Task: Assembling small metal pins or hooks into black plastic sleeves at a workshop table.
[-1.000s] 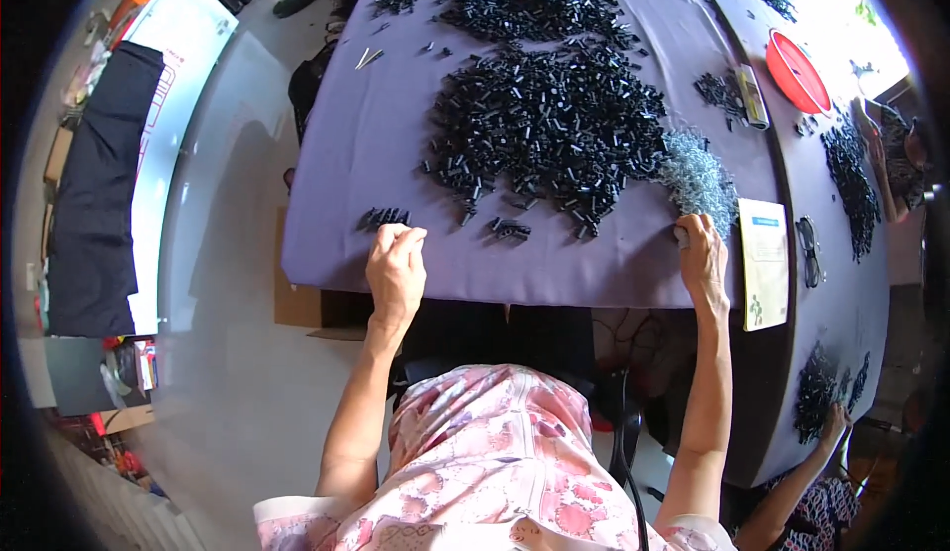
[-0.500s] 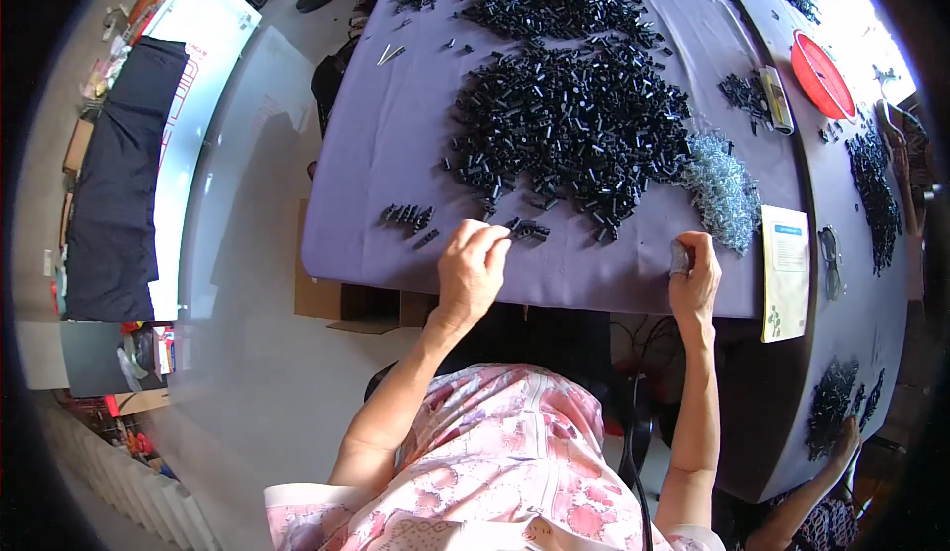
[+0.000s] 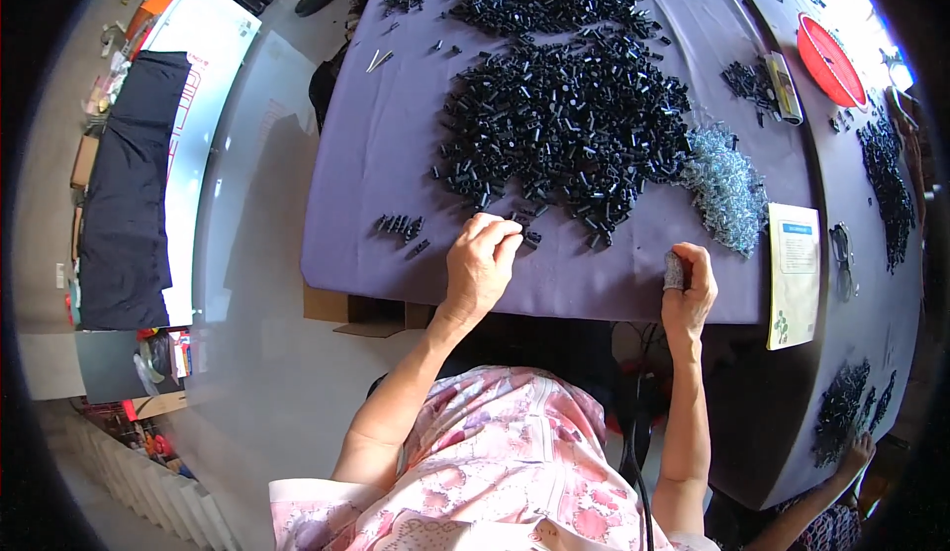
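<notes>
My left hand point(image 3: 481, 269) is over the near part of the table, its fingers drawn together in a pinch. A few small black cylindrical parts point(image 3: 532, 238) lie right at its fingertips, and whether it grips one is hidden. My right hand point(image 3: 693, 289) is closed near the table's front edge, with a grey wrap point(image 3: 674, 272) on its thumb. Whatever its fingertips hold is too small to make out. Beyond both hands spreads a big pile of black parts point(image 3: 564, 126). A heap of small clear pieces point(image 3: 727, 190) lies beyond my right hand. Left of my left hand is a short row of black parts point(image 3: 400, 227).
A purple cloth point(image 3: 366, 155) covers the table. To the right are a pale packet point(image 3: 794, 279), glasses point(image 3: 843, 259), a red basket point(image 3: 829, 61) and more black parts point(image 3: 884, 185). Another person's hand point(image 3: 859, 452) is at the lower right. Two thin sticks point(image 3: 379, 60) lie far left.
The whole view has shifted slightly. My left hand has moved a little right, closer to the few black parts beside it. My right hand stays closed near the table edge.
</notes>
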